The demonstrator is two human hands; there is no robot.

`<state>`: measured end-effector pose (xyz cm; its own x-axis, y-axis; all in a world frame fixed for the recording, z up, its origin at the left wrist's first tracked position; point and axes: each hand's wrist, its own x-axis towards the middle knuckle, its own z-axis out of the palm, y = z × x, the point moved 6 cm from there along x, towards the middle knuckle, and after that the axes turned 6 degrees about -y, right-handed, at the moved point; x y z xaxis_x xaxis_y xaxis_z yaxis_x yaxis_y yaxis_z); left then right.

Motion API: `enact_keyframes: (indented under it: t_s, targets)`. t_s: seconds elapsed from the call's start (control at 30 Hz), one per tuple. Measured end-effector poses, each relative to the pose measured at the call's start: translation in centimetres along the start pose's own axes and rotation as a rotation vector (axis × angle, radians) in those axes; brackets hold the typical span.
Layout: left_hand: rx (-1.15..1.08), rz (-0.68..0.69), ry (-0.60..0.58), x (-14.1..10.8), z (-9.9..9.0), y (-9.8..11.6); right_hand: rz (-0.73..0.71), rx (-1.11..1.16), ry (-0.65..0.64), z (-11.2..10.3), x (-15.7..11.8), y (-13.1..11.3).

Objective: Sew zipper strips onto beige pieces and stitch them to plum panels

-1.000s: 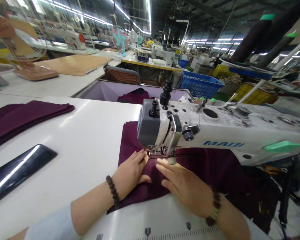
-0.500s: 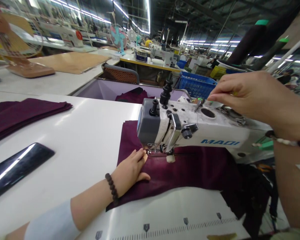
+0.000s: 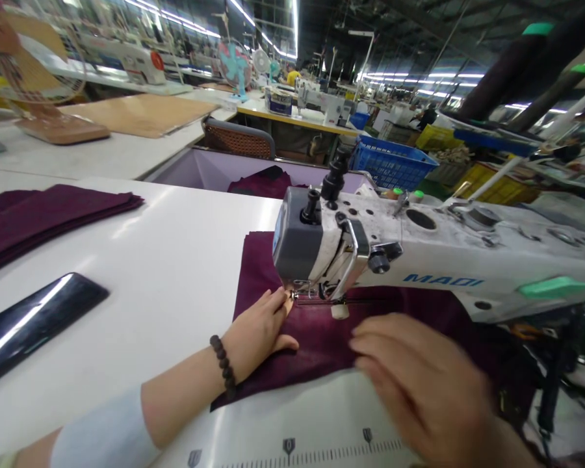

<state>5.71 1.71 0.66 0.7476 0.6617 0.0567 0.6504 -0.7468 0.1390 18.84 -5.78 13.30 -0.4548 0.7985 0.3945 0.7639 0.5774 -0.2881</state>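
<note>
A maroon cloth (image 3: 316, 335) lies on the machine bed, partly beneath the head of the white sewing machine (image 3: 439, 250). My left hand (image 3: 260, 335) rests flat on it, thumb spread, with its fingertips beside the needle area. Close to those fingertips is a small tan piece (image 3: 288, 303) whose kind I cannot make out. Over the cloth's near right part hovers my right hand (image 3: 424, 383), smeared by motion; whether its fingers hold anything is not visible. The needle tip is too small to see clearly.
A stack of maroon pieces (image 3: 53, 218) lies at the left, above a glossy dark strip (image 3: 39, 325). Behind the table is a lilac bin (image 3: 195, 172) with maroon cloth inside. A blue crate (image 3: 394, 162) and orange fan (image 3: 53, 130) stand farther back; a ruler scale (image 3: 322, 454) marks the front.
My right hand has come down from the top of the machine to above the cloth's near side. My left hand stays on the cloth. The view has shifted slightly.
</note>
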Motion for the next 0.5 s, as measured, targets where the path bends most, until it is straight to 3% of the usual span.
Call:
enact_keyframes:
  t_s: [0.03,0.1,0.2,0.3,0.5]
  targets:
    - [-0.004,0.003,0.001,0.0,0.0,0.0,-0.017,-0.051,-0.095,2.6,-0.4,0.0]
    - [-0.021,0.010,0.008,0.0,0.0,0.0,0.033,-0.142,-0.148,6.6,-0.5,1.1]
    - [-0.050,0.010,0.016,0.0,0.2,-0.2,0.167,-0.146,-0.253,10.8,0.1,3.7]
    - [-0.064,0.011,0.016,0.1,0.2,-0.4,0.198,-0.117,-0.302,12.4,0.2,4.8]
    - [-0.034,0.000,-0.020,0.2,-0.1,-0.4,0.192,-0.130,-0.312,12.6,-0.2,4.7]
